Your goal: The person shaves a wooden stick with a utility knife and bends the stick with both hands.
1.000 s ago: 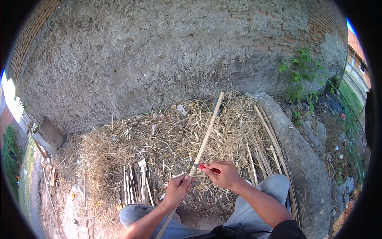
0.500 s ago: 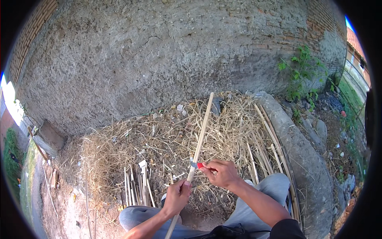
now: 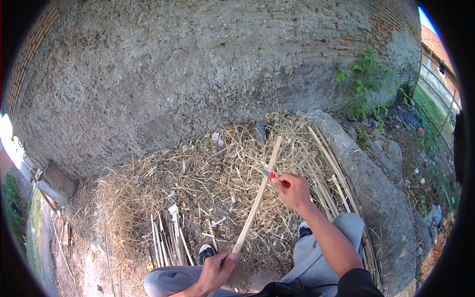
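A long pale wooden strip [image 3: 257, 200] slants away from me, its far end above the straw-like shavings. My left hand [image 3: 217, 271] is closed round its near part, close to my lap. My right hand [image 3: 293, 190] grips a small knife [image 3: 272, 175] by its red handle. The short grey blade points left and lies at the strip's upper part; whether it touches the wood I cannot tell.
Curly shavings [image 3: 128, 213] cover the ground before me. Cut strips stand in a bundle [image 3: 168, 240] at left, and longer strips [image 3: 341, 180] lie at right beside a concrete edge [image 3: 376, 198]. A rough wall [image 3: 198, 74] rises beyond, with a green plant [image 3: 366, 81] at its right.
My right hand with the knife has moved up and right, farther along the strip. My left hand has come lower and nearer to me, and the strip's far end has dropped rightward.
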`<state>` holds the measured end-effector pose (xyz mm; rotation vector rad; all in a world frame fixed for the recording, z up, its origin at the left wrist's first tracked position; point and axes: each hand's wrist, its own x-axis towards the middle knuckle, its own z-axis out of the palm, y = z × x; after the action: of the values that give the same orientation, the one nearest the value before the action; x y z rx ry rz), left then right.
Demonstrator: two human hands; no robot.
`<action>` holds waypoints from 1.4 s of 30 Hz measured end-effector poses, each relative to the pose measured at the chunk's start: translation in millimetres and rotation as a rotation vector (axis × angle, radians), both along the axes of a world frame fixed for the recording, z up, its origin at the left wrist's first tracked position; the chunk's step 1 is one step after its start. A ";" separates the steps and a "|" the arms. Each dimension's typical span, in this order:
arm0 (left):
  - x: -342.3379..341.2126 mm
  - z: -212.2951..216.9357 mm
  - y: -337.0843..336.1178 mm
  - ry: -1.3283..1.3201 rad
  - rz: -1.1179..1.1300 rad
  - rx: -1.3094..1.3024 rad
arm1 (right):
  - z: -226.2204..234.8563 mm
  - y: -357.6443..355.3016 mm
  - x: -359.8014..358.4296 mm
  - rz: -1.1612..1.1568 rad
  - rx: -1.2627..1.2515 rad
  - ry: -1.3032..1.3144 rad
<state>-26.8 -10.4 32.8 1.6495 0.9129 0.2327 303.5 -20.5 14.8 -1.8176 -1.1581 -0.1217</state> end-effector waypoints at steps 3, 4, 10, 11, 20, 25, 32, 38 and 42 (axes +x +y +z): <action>-13.8 11.1 -15.9 -0.093 -0.012 0.206 | 2.2 -3.3 12.4 -0.010 0.016 0.027; -17.6 20.8 -19.1 -0.144 -0.008 0.311 | 1.9 -2.5 16.6 0.024 0.067 0.012; -65.3 44.2 -46.1 0.108 0.056 0.128 | 5.0 0.0 25.9 -0.057 -0.044 0.182; -72.8 47.8 -50.1 0.116 0.075 0.090 | 5.6 1.6 21.5 -0.030 -0.026 0.112; -93.2 49.2 -66.4 0.051 0.138 0.102 | -18.4 12.1 7.9 0.017 -0.122 -0.055; -94.3 49.0 -61.3 0.128 0.168 0.025 | -22.4 20.7 6.2 0.011 -0.282 0.000; -100.6 59.7 -64.7 0.159 0.216 -0.175 | -19.9 26.7 -1.8 0.107 -0.513 0.025; -115.0 58.1 -70.1 0.192 0.181 0.117 | -10.9 22.4 -6.9 0.257 -0.472 0.114; -129.0 53.5 -81.5 0.180 0.186 0.108 | -8.2 17.5 -8.6 0.233 -0.435 0.070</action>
<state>-155.8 -91.9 86.3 1.7050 1.2109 0.2674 295.0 -3.0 6.6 -2.0194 -1.4151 0.3526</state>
